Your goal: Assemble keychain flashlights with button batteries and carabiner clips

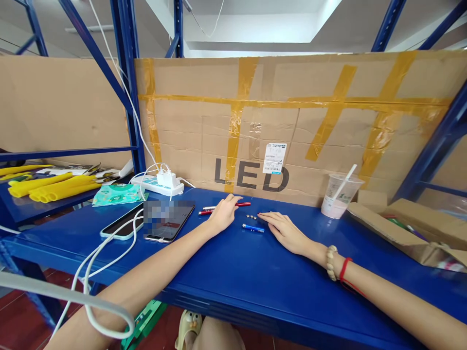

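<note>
Over two slim red pens (242,204) lying at the back of the blue table, my left hand (223,215) has its fingers bent and pressed together on one of them. The hand hides the pens' middle parts. My right hand (284,231) lies low on the tabletop with its fingers stretched out toward the left. Just off its fingertips is a short row of small silver button cells (251,217). A short blue penlight (253,228) with a metallic end lies between the two hands, nearer the front, touched by neither.
Two phones (124,223) with white cables lie left, beside a white power strip (146,183) and a green packet (118,194). A cup with a straw (337,197) and an open cardboard box (386,228) stand right. A taped cardboard panel (189,141) closes the back.
</note>
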The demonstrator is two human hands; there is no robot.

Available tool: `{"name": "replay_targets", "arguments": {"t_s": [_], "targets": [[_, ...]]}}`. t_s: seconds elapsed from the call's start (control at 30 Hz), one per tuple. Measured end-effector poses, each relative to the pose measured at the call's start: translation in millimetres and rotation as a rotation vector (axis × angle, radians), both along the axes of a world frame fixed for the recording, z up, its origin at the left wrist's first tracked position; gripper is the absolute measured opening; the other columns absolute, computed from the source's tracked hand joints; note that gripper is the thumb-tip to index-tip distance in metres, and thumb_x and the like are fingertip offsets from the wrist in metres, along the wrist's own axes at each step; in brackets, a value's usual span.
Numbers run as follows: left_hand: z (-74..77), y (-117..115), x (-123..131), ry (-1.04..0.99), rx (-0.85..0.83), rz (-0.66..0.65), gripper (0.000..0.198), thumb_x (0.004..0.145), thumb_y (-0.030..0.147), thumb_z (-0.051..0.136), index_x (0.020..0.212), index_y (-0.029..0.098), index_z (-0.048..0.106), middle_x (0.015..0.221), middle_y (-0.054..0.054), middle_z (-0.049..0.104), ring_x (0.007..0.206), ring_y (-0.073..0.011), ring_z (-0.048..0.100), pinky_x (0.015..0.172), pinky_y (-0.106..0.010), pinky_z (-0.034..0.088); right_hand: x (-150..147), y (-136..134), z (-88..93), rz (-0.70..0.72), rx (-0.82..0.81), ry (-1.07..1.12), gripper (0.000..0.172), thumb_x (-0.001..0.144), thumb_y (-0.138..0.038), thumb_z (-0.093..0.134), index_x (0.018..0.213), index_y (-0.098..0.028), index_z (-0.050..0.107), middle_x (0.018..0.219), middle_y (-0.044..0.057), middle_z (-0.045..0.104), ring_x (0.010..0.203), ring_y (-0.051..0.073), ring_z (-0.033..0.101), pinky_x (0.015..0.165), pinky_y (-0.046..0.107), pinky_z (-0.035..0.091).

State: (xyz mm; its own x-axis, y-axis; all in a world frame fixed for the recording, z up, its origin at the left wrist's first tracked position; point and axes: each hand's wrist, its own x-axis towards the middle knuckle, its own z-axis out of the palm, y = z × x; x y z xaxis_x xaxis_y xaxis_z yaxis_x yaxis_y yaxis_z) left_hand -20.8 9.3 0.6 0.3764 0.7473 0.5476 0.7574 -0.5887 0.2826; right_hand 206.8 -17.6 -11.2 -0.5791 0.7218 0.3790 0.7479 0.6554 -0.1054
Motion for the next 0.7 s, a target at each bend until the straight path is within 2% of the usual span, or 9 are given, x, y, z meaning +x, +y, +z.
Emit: {"name": "replay_targets", "arguments": {"t_s": [0.17,0.37,0.47,0.6,0.7], "targets": [[3.5,-5.5,3.5,-0.080,0.019,-0.031,0.033,0.089,0.011,0.031,0.117,0.016,0.049,0.107,-0.010,0.054,0.098,-0.0199,0.057,0.086,-0.033,0.046,-7.4,8.1,3.8,0.000,0.058,-0.095,0.040,0.093,-0.026,0.024,0.122,-0.023,0.052,0.130,0.008,0.049,0.119,0.021,0.042,0.095,0.043,0.035],[4.5,-7.8,3.9,-0.032,0.015,-0.050,0.026,0.087,0.019,0.038,0.110,0.018,0.050,0.105,-0.008,0.061,0.095,-0.0215,0.059,0.086,-0.037,0.045,-8.1,10.3,2.5,-0.016,0.077,-0.102,0.038,0.093,-0.027,0.029,0.122,-0.026,0.053,0.129,0.008,0.049,0.118,0.022,0.042,0.092,0.041,0.036],[2.6,-4.6,1.8,0.020,0.002,-0.036,0.025,0.086,0.022,0.041,0.109,0.019,0.049,0.093,-0.006,0.064,0.086,-0.0213,0.061,0.081,-0.037,0.047,-7.2,9.0,2.7,-0.023,0.134,-0.082,0.033,0.092,-0.028,0.034,0.112,-0.025,0.060,0.123,0.008,0.053,0.113,0.021,0.045,0.089,0.039,0.037],[3.6,-3.8,-0.3,0.059,0.003,0.028,0.023,0.085,0.026,0.041,0.106,0.020,0.049,0.087,-0.005,0.064,0.083,-0.0220,0.060,0.075,-0.035,0.046,-6.6,7.7,3.5,-0.070,0.186,-0.040,0.025,0.089,-0.034,0.044,0.096,-0.024,0.066,0.113,0.006,0.057,0.103,0.021,0.050,0.084,0.039,0.037],[7.7,-8.1,1.1,0.075,0.010,0.021,0.023,0.087,0.033,0.037,0.103,0.022,0.050,0.080,-0.002,0.063,0.076,-0.0210,0.060,0.071,-0.033,0.045,-6.2,6.4,3.2,-0.106,0.179,-0.012,0.027,0.088,-0.034,0.046,0.105,-0.023,0.063,0.113,0.007,0.057,0.101,0.021,0.050,0.083,0.039,0.038]]}}
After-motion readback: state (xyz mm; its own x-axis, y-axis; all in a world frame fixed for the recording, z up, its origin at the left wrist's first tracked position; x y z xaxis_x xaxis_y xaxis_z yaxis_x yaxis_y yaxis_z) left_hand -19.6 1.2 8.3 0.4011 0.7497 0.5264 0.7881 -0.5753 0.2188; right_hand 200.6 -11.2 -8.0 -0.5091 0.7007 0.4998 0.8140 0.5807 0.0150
